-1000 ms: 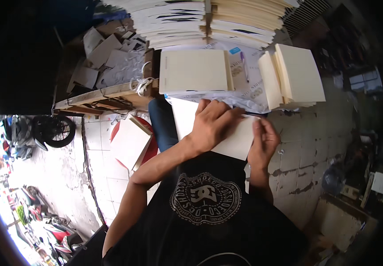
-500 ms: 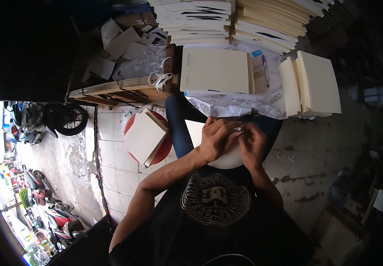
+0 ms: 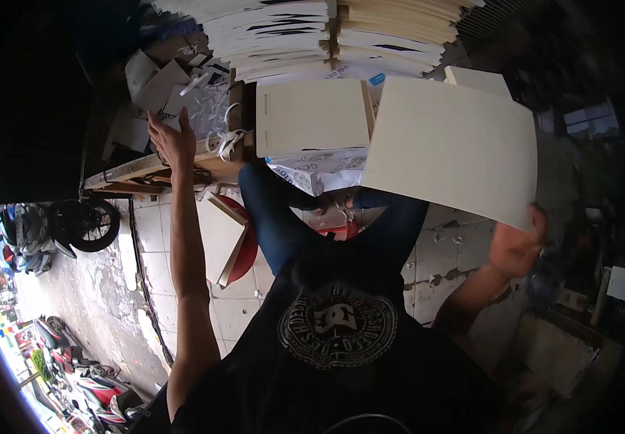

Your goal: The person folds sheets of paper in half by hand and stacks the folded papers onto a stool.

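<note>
My left hand reaches over the near edge of a wooden bin of paper scraps, its fingers stretched apart and holding nothing. Just beyond the fingertips is a small white strip, apparently in the air above the scraps. At the right, my right hand grips the near right corner of a large cream sheet. That sheet is raised and hides part of the worktable; whether it is single or folded I cannot tell. A flat cream booklet lies on the table to its left.
Tall stacks of cream booklets stand at the far side of the table. The bin's wooden rim runs along the left. Another cream booklet rests on a red stool by my left knee. Motorbikes stand outside.
My hands have parted from in front of my lap. The left went out to the scrap bin and opened; the right swung right, lifting the cream sheet off my lap.
</note>
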Demonstrator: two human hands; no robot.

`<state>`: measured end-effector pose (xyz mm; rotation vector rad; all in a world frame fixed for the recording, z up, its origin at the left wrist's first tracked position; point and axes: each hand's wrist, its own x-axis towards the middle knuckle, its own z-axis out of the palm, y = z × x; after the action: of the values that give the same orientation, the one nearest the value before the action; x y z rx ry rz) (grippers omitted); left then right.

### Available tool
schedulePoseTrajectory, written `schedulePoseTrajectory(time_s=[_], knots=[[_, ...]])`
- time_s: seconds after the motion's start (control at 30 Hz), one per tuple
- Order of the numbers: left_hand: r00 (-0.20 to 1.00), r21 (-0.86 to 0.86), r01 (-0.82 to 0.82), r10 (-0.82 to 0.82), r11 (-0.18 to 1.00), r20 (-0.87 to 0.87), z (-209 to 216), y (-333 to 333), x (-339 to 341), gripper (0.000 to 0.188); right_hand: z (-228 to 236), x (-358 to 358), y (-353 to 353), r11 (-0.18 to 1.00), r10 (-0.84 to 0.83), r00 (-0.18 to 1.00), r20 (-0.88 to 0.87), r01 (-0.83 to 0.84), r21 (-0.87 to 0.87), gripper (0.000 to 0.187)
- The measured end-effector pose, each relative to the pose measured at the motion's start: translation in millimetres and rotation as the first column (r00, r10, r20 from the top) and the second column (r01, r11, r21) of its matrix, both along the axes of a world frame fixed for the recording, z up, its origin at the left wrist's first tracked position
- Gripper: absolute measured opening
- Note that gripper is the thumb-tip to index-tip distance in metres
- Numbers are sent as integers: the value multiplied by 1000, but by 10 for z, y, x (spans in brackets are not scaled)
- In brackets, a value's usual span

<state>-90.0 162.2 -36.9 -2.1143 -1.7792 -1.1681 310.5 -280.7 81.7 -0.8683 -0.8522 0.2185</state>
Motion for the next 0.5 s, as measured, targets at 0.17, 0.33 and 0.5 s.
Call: schedulePoseTrajectory(time_s=[0.17,0.33,0.5], knots=[[310,-272,943,-207,192,928,628,-1242,960,79,-212,-384,1067,983,-29,997,-77,15,-185,47],[603,-343,729,-320,592,731,547,-1264,1080,30,-745,-471,1761,863,64,998,3,-54,-502,16],[855,-379,492,-354,783,379,313,-1150,952,45,-1103,-164,2007,813,150,797,584,237,-532,30]])
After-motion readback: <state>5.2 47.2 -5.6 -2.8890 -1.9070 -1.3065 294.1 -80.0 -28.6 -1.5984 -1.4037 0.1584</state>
